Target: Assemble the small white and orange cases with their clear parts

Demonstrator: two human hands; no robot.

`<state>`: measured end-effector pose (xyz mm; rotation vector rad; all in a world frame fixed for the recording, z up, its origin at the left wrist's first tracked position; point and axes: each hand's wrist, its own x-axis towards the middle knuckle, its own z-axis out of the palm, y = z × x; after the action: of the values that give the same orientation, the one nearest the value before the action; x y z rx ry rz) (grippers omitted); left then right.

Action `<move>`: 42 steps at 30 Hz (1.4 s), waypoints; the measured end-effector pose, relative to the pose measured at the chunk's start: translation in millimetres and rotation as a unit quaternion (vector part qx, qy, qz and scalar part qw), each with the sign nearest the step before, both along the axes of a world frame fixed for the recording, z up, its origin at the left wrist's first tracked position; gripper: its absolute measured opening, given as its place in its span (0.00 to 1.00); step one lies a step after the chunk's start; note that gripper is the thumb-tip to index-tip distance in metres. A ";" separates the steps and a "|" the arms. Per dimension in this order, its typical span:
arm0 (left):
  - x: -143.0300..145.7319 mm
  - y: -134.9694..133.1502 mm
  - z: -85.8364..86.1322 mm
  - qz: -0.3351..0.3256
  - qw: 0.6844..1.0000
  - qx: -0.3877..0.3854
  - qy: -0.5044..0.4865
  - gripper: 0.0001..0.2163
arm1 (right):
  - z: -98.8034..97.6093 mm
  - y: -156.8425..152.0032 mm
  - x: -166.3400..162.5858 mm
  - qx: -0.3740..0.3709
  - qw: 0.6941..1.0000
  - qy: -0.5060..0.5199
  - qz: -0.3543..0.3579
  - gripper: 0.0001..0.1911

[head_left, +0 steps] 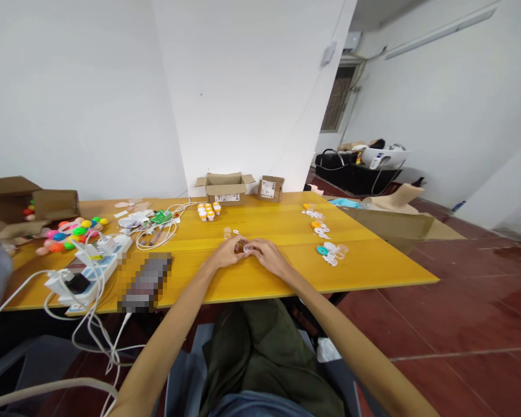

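Note:
My left hand (228,253) and my right hand (268,255) meet over the table near its front edge. Between their fingertips is a small white round plastic part (245,248), partly covered by the fingers. Both hands are closed on it. Just beyond them a small clear plastic cup (227,233) stands on the table, with a tiny white piece (235,231) beside it. To the right lie separate piles of parts: a teal ring (322,251) with white pieces and a clear cup (341,251), and farther back orange rings (316,225) with white pieces.
Several small tubs with orange and white lids (209,212) stand before an open cardboard box (224,188); a smaller box (270,189) is beside it. On the left are a phone (146,282), a power strip (106,263) with trailing cables and colourful balls (76,231).

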<state>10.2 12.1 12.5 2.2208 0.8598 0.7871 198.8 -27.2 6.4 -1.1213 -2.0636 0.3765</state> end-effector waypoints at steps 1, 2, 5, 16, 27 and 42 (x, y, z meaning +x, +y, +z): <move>0.1 0.1 0.1 0.000 1.000 0.000 0.001 0.15 | 0.7 0.0 0.0 -0.003 1.000 -0.002 -0.001 0.13; 0.2 0.1 0.3 0.000 1.000 0.000 0.001 0.15 | 1.3 0.0 -0.1 -0.007 1.000 -0.004 -0.002 0.13; 0.3 -0.5 1.3 -0.002 1.000 0.002 0.001 0.14 | 4.2 0.1 -0.2 -0.019 1.000 -0.011 -0.004 0.14; 0.2 1.3 -0.4 0.007 1.000 -0.007 0.002 0.15 | 19.0 6.8 -0.1 -0.056 0.994 -0.093 -0.012 0.18; 1.8 1.7 -0.2 -0.001 0.999 -0.038 -0.016 0.14 | 40.3 9.6 -6.3 -0.084 0.980 -0.178 -0.005 0.13; 2.8 1.0 1.6 -0.009 0.998 -0.062 -0.022 0.14 | 51.6 10.1 -6.0 -0.103 0.975 -0.198 -0.020 0.08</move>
<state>13.1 13.1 14.1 2.0916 0.8424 0.7505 192.8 -17.1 57.9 -1.4556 -2.3825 0.3767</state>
